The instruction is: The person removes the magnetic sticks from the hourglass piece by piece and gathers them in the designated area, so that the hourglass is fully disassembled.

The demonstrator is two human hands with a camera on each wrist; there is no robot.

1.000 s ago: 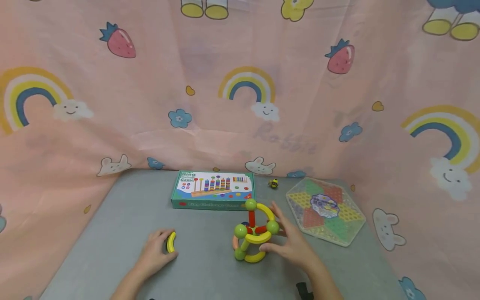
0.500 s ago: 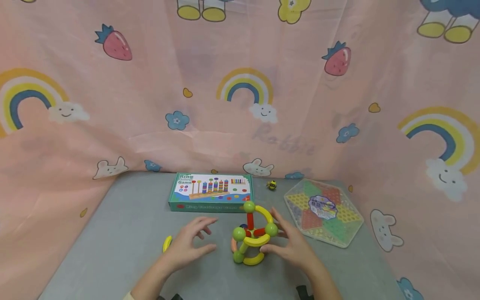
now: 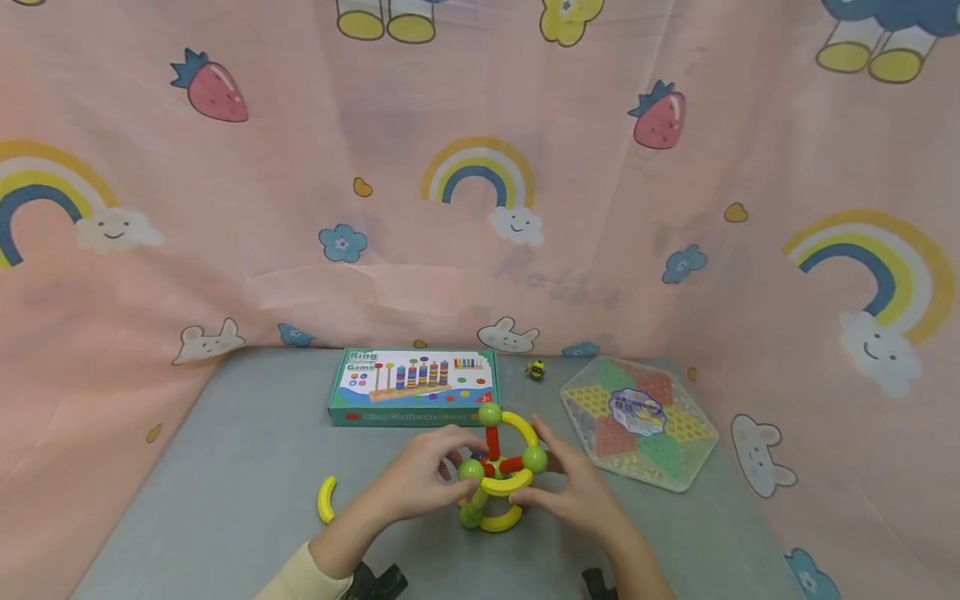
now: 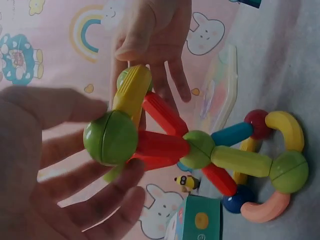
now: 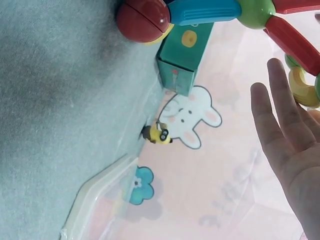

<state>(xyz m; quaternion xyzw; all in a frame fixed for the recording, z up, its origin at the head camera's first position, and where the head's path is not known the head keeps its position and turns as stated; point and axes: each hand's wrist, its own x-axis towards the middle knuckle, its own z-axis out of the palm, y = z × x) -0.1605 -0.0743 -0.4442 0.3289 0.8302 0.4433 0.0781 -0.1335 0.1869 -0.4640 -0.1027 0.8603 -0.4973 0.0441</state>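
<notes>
A toy frame (image 4: 198, 149) of coloured balls and rods is held between two bare hands over a grey tabletop (image 3: 255, 442), in front of the right end of a Ring Challenge Game box (image 3: 412, 387). Directly in front of the box, the frame's left green ball (image 3: 470, 472) is gripped by the left hand (image 3: 420, 475), with the thumb set on one side and curled fingers on the other. Past the box's right end, the frame's right side is pinched between thumb and forefinger of the right hand (image 3: 570, 492), near a yellow arc (image 3: 506, 485); its other fingers are held out straight. Whether the frame's weight is borne by the table cannot be told. A loose yellow arc (image 3: 326, 500) is seen nearer than the box, off its left corner, clear of all fingertips. A bee figure (image 3: 535, 370) is placed just right of the box, a hexagonal game board (image 3: 637, 423) farther right. For a sound hold, both sides are best pressed gently and evenly; the joints could be parted by a twist or an outward pull, so the right side is best kept still while the left ball is handled.
</notes>
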